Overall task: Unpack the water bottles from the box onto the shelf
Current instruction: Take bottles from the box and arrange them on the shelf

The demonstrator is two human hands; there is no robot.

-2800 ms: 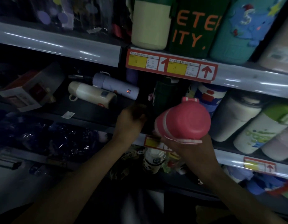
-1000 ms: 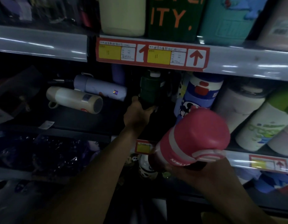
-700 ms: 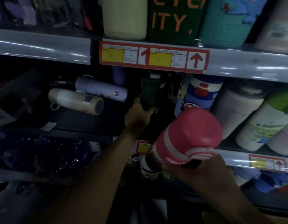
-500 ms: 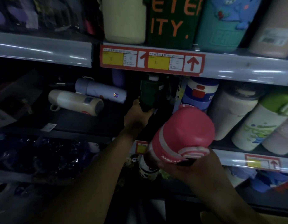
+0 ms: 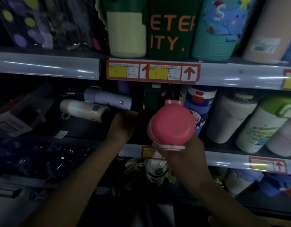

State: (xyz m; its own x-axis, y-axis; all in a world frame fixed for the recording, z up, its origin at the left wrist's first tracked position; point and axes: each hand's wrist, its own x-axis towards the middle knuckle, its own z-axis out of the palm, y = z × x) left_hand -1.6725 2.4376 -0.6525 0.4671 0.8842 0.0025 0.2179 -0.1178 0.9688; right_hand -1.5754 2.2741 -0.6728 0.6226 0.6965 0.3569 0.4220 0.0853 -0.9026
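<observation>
The pink bottle (image 5: pixel 171 124) is clamped at its base in the right hand (image 5: pixel 182 154), before the shelf (image 5: pixel 231 157) gap. The left hand (image 5: pixel 123 126) is spread, empty. Risk: nudging the dark green bottle (image 5: pixel 152 99) or blue bottle (image 5: pixel 198 108) could topple them.

Right hand (image 5: pixel 182 154) covers lower part of pink bottle (image 5: pixel 171 126); its fingers mostly out of sight behind it. Pink bottle blocks base of dark green bottle (image 5: pixel 152 99) and left side of blue cartoon bottle (image 5: pixel 200 105). Left hand (image 5: pixel 123 126) dim, fingers indistinct; contact with anything cannot be told. Top-shelf bottles cut off by upper edge; green sleeve (image 5: pixel 171 30) lettering partly cropped. Price tags (image 5: pixel 153 72) too blurred to read. Lower-left shelf goods (image 5: pixel 43 158) too dark to identify.
</observation>
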